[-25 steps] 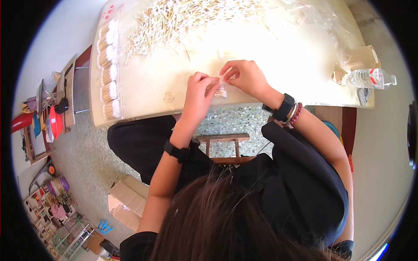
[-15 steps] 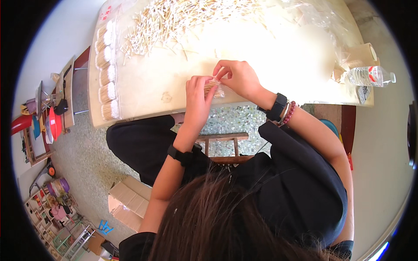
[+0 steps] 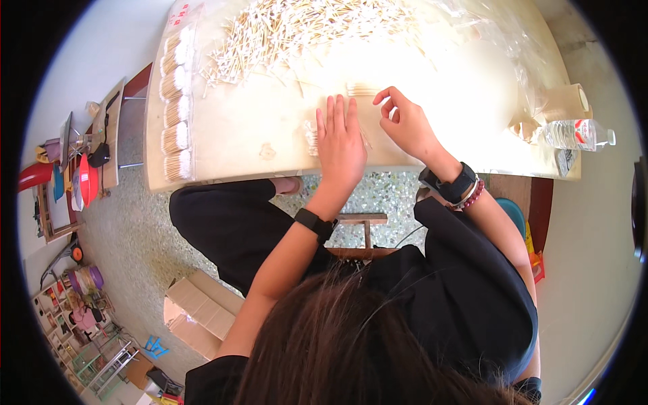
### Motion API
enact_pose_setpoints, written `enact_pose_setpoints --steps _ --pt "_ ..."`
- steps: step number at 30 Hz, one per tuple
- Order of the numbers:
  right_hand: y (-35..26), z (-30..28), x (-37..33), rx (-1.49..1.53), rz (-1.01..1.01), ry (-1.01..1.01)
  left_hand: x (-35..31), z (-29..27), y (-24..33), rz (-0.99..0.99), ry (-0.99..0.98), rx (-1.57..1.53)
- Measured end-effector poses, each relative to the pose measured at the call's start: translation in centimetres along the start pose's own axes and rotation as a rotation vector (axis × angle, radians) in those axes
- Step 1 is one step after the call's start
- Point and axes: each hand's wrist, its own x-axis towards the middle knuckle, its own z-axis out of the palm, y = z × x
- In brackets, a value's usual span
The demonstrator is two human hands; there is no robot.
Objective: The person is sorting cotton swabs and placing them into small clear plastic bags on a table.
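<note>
1. Lying along the left end of the bench (image 3: 226, 145), a clear plastic packet (image 3: 189, 21) contains five bundles of swabs in a column, their white heads turned right and their tan sticks left.
2. Further in, toward the far edge, loose swabs (image 3: 304, 34) spread in a broad, tangled pile, sticks pointing every way.
3. Near the close edge lies a small swab bundle (image 3: 311, 137): white cotton heads show just left of the left fingers, thin sticks just right of them, the middle hidden.
4. Over that bundle, the left hand (image 3: 342, 145) lies palm down, its fingers straight and only slightly spread, not wrapped around it.
5. Just beyond, a short row of swabs (image 3: 362, 88) lies beside the right fingertips.
6. The right hand (image 3: 408, 125) has its fingers half curled, index and thumb apart, with nothing visible between them.
7. At the right end rests a clear bottle (image 3: 567, 134) on its side; its contents cannot be told.
</note>
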Motion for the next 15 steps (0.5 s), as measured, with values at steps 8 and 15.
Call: enact_pose_setpoints --steps 8,15 --pt "1.0 0.5 -0.3 -0.004 0.018 -0.1 0.0 0.3 0.5 0.027 -0.019 0.06" --pt "1.9 0.5 -0.7 -0.086 -0.086 -0.093 -0.3 -0.1 -0.8 0.031 -0.056 0.099"
